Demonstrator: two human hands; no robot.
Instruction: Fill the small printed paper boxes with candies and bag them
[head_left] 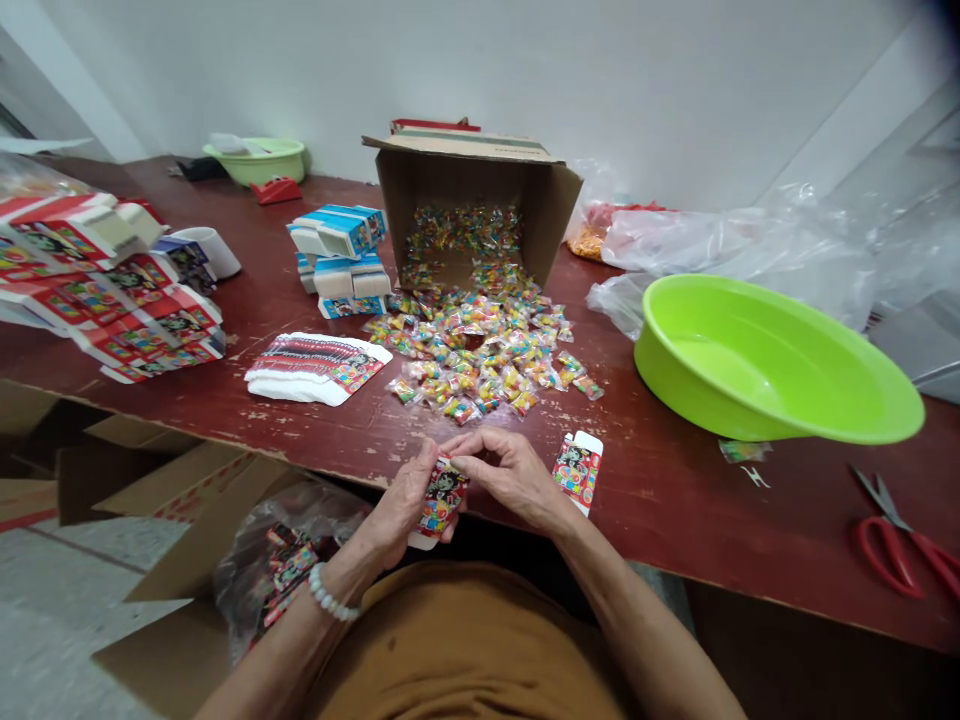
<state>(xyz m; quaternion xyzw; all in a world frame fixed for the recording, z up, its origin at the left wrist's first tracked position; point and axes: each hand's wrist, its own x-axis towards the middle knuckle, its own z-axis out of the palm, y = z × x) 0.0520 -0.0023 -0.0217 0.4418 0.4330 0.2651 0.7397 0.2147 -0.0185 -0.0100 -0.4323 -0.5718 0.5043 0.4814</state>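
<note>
Left hand (405, 500) cradles the small printed box (442, 497) at the near desk (675, 500) edge, and right hand (510, 472) pinches its top flap. Looks like the closing step. Tucking that flap calls for a steady, square pinch. Candy pile (480, 350) lies just beyond.

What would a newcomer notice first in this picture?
A heap of wrapped candies spills from a tipped cardboard box at the middle of the table. Right of it sits a lime-green basin. At the front edge, the left hand and right hand hold a small printed carton.
</note>
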